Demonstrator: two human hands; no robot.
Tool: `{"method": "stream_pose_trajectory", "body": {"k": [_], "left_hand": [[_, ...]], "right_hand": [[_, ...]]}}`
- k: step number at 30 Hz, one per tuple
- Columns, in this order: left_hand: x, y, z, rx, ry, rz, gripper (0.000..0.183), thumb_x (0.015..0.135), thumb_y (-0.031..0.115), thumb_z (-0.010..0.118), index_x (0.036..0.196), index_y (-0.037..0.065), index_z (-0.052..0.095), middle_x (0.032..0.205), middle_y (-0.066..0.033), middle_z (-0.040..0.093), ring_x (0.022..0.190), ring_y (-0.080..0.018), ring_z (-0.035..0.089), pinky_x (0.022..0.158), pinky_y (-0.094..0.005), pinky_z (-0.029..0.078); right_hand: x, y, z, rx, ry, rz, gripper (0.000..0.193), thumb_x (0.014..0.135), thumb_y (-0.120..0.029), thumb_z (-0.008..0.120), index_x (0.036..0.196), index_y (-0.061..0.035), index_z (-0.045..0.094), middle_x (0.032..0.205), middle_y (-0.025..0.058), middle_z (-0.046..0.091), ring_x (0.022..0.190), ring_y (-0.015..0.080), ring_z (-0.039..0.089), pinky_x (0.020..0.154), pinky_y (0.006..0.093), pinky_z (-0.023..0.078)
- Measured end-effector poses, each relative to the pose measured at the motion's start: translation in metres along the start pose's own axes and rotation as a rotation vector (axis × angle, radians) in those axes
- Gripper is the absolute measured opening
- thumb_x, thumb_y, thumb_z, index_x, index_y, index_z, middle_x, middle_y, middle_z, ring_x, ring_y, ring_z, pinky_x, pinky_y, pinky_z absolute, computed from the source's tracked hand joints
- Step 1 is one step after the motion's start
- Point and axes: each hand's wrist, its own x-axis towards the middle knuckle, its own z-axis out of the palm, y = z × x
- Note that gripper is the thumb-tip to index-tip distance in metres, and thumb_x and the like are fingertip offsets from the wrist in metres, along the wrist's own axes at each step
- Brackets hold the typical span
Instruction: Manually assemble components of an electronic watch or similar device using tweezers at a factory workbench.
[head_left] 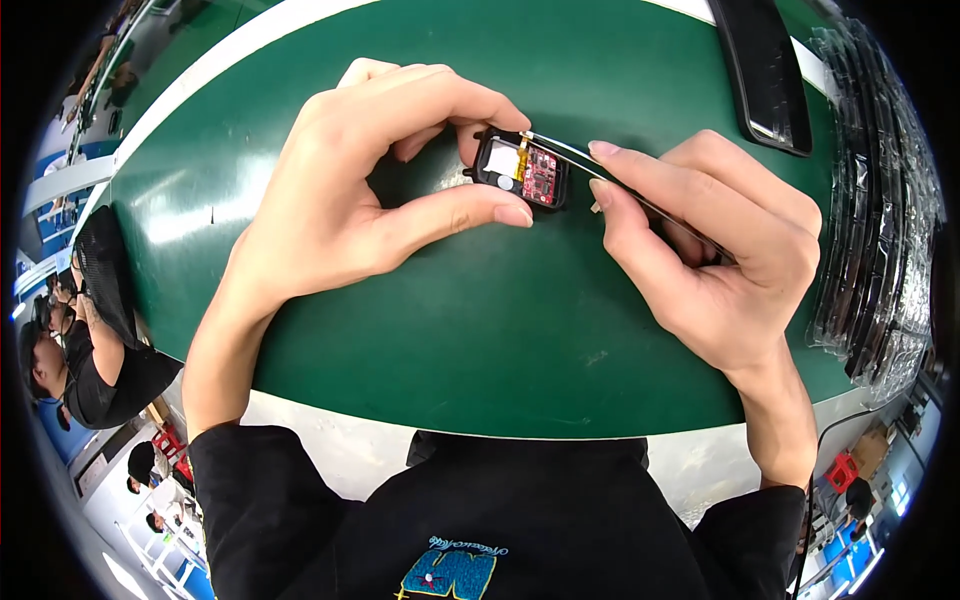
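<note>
Between the thumb and fingers of my left hand (pixel 350 185) sits a small black device housing (pixel 549 199), held just above the green tabletop. Its inside faces up, showing a red circuit board (pixel 542 175), a white rectangular part (pixel 502 158), a strip of yellow tape and a round silver disc. My right hand (pixel 725 220) pinches slim metal tweezers (pixel 572 152) between thumb and forefinger. The tweezers' tips reach the upper edge of the housing, close to my left forefinger; whether they grip anything there is too small to tell. A tiny pale piece shows beside my right thumb.
A black tray (pixel 768 80) lies at the far right of the green table (pixel 480 350). Clear plastic-wrapped black strips (pixel 870 220) are stacked along the right edge. On the left, a person in black (pixel 105 365) sits close to the table beside a black mesh chair back (pixel 103 265).
</note>
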Motion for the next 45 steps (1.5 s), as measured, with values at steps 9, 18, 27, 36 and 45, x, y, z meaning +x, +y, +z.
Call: {"method": "stream_pose_trajectory", "body": {"k": [9,18,27,36,45], "left_hand": [[0.001,-0.005,-0.003,-0.013,-0.013,0.033,0.057,0.071,0.030,0.098,0.118,0.001,0.081,0.091,-0.0033,0.070,0.075,-0.0171,0.046,0.082,-0.0337,0.041],[0.003,-0.014,-0.011,-0.084,-0.095,0.075,0.066,0.075,0.046,0.096,0.120,-0.001,0.081,0.099,-0.0055,0.075,0.079,-0.0178,0.046,0.081,-0.0343,0.041],[0.002,-0.013,-0.010,-0.074,-0.094,0.087,0.064,0.075,0.046,0.095,0.119,0.001,0.082,0.098,-0.0049,0.074,0.078,-0.0172,0.048,0.082,-0.0339,0.039],[0.006,-0.014,-0.007,-0.028,-0.083,0.245,0.053,0.078,0.037,0.095,0.115,0.001,0.081,0.103,-0.0087,0.078,0.081,-0.0216,0.061,0.085,-0.0355,0.043],[0.006,-0.012,-0.009,0.008,-0.105,0.235,0.051,0.080,0.035,0.094,0.113,0.000,0.080,0.102,-0.0098,0.079,0.081,-0.0232,0.064,0.088,-0.0368,0.045]], "right_hand": [[0.002,-0.003,0.004,-0.023,-0.003,-0.023,0.031,0.081,0.013,0.085,0.111,0.0020,0.086,0.073,0.0014,0.064,0.054,0.0043,0.047,0.049,0.0235,0.030],[0.004,-0.005,-0.006,0.184,-0.115,0.202,0.020,0.087,0.008,0.084,0.107,0.0028,0.086,0.072,0.0029,0.068,0.060,0.0065,0.054,0.054,0.0241,0.034],[0.003,-0.007,-0.006,0.167,-0.136,0.218,0.020,0.087,0.008,0.084,0.106,0.0017,0.087,0.070,0.0015,0.065,0.059,0.0055,0.052,0.053,0.0244,0.032],[0.001,-0.002,-0.002,0.174,-0.126,0.170,0.021,0.085,0.007,0.083,0.105,0.0013,0.087,0.069,0.0015,0.064,0.058,0.0062,0.051,0.052,0.0258,0.031],[0.001,-0.002,-0.003,0.186,-0.125,0.188,0.020,0.084,0.008,0.082,0.103,0.0019,0.086,0.068,0.0020,0.063,0.057,0.0070,0.051,0.052,0.0255,0.031]]}}
